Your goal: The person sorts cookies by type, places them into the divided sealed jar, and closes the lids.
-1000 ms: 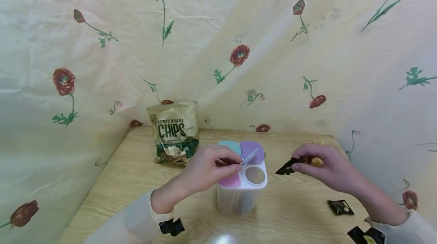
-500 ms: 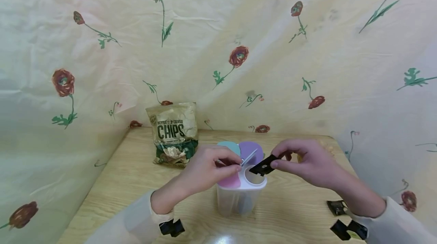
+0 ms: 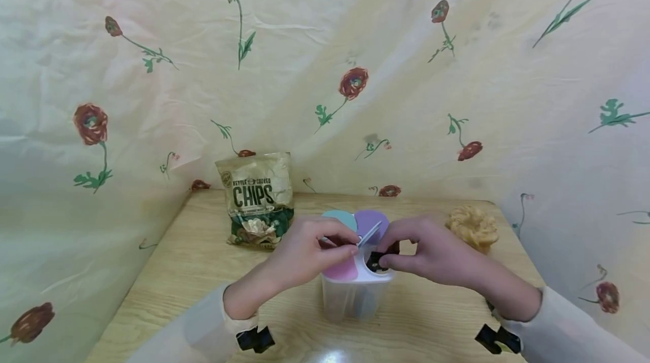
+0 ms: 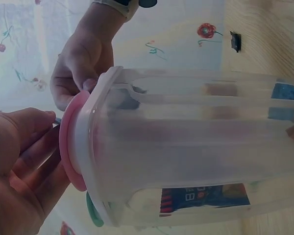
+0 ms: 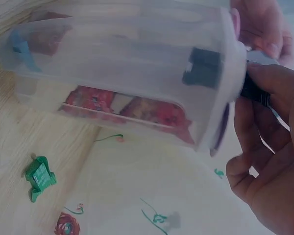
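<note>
A clear plastic container (image 3: 350, 298) with a white top stands upright on the table, with teal, purple and pink lids around its top. My left hand (image 3: 307, 247) pinches the raised pale flip lid (image 3: 370, 233) beside the round opening. At that opening my right hand (image 3: 431, 253) pinches a small black packet (image 3: 374, 262) between thumb and fingers. In the right wrist view the packet's lower part shows dark through the container wall, inside near the top. Red wrapped sweets (image 5: 127, 110) lie in one compartment, and a dark blue wrapped bar (image 4: 206, 196) in another.
Back left stands a bag of chips (image 3: 259, 199). A tan, crumpled heap (image 3: 472, 228) sits at the back right. On the table lie a green wrapped sweet (image 5: 39, 177) and another small black packet (image 4: 236, 42). A floral cloth (image 3: 284, 97) hangs behind the table.
My right hand has moved left with the black packet, from beside the container to over the opening and partly into it. The left hand has stayed at the lid.
</note>
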Demonstrator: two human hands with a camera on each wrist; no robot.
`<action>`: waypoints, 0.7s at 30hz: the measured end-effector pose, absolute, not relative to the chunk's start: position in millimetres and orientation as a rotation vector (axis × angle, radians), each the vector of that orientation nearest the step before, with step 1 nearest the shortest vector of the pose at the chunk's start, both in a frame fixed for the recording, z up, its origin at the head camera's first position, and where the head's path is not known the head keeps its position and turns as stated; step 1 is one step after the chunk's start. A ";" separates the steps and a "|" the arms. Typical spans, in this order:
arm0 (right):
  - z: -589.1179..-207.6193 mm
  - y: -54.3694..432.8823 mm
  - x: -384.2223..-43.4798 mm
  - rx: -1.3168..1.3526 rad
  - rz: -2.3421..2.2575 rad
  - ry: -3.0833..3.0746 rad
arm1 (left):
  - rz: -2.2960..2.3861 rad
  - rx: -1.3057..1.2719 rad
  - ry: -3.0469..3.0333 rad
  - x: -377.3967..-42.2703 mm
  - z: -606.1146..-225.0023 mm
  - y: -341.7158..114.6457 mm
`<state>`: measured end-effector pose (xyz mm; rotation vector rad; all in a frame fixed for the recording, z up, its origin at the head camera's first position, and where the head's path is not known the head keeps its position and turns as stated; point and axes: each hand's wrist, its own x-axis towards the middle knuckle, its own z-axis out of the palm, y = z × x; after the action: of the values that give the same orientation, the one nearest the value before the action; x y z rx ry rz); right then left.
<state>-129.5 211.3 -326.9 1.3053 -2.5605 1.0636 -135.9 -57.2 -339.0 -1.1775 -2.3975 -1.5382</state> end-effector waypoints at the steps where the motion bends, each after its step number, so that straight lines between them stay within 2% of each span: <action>1: -328.5 209.6 -129.7 1.313 1.066 -2.572 | -1.540 -1.179 -2.397 -135.9 -339.1 -57.1; 21: -329.7 211.4 -126.9 1.323 0.960 -2.567 | -1.578 -1.173 -2.399 -137.1 -340.3 -58.5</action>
<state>-126.9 211.4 -329.7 1.3234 -2.5674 0.9603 -137.1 -58.5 -340.3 -1.1726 -2.3991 -1.5778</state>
